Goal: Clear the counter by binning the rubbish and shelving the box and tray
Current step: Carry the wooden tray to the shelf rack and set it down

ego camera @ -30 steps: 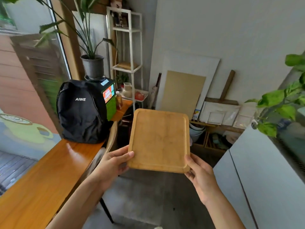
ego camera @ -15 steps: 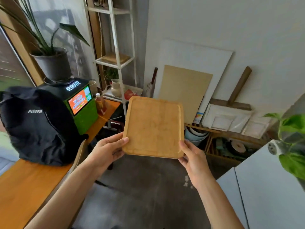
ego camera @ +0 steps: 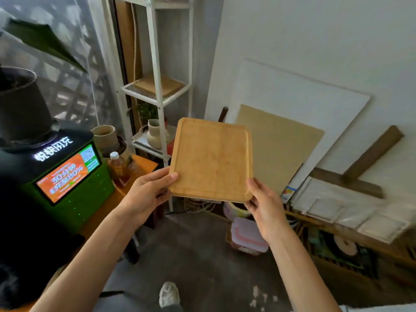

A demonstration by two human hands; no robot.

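the wooden tray [ego camera: 211, 159] is held up in the air at the centre of view, over the grey floor [ego camera: 191, 255], its grooved face toward the camera and its far edge tipped up toward 12 o'clock. the left hand [ego camera: 144, 194] grips the tray's near corner at 8 o'clock, thumb lying flat along the top edge and the other fingers curled underneath. the right hand [ego camera: 266, 208] pinches the near corner at 4 o'clock, thumb on the rim and fingers tucked below the board. beyond the tray, at 11 o'clock, stands a white metal shelf unit [ego camera: 157, 95]; its middle shelf carries a flat wooden board [ego camera: 159, 84], and the lower shelf just behind the tray's left edge holds a pale ceramic vase [ego camera: 154, 132]. at 9 o'clock a green charging kiosk [ego camera: 67, 176] with an orange screen sits on the orange wooden counter [ego camera: 139, 165], with a bottle of amber liquid [ego camera: 117, 170] and a tan cup [ego camera: 104, 136] just beside it. at 2 o'clock a white panel [ego camera: 292, 91] and a tan board [ego camera: 276, 149] lean against the wall. at 5 o'clock a lidded plastic container [ego camera: 247, 237] rests on the floor below the right wrist, and a shoe [ego camera: 168, 293] shows at 6 o'clock.
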